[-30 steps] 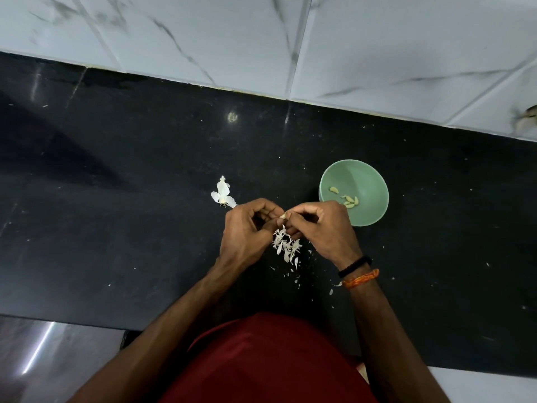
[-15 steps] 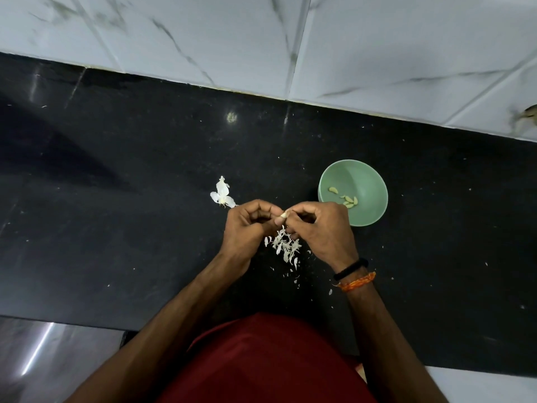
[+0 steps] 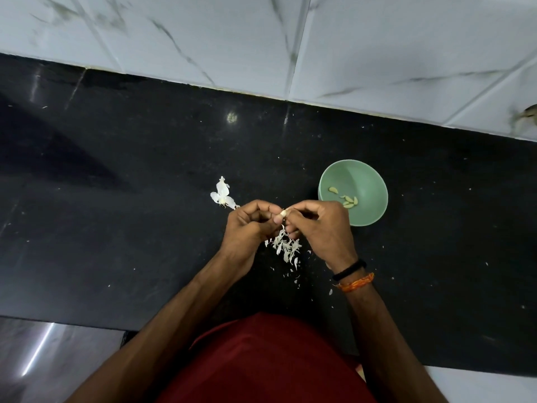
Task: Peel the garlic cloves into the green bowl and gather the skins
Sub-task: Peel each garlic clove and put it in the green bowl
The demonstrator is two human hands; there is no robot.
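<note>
My left hand (image 3: 250, 228) and my right hand (image 3: 322, 228) meet over the black counter and together pinch one small garlic clove (image 3: 283, 212) between their fingertips. Under the hands lies a heap of white garlic skins (image 3: 286, 246), with flakes trailing toward me. The green bowl (image 3: 369, 181) stands just right of my right hand and holds several peeled cloves (image 3: 347, 200). A larger piece of white garlic husk (image 3: 222, 194) lies to the left of my left hand.
The black stone counter (image 3: 116, 199) runs across the view, backed by a white marbled tile wall (image 3: 261, 39). Its front edge is near my red shirt (image 3: 270, 362). Tiny skin flakes dot the counter around the bowl.
Both hands stay together on the clove, with only small finger shifts. The clove now shows a little more between the fingertips.
</note>
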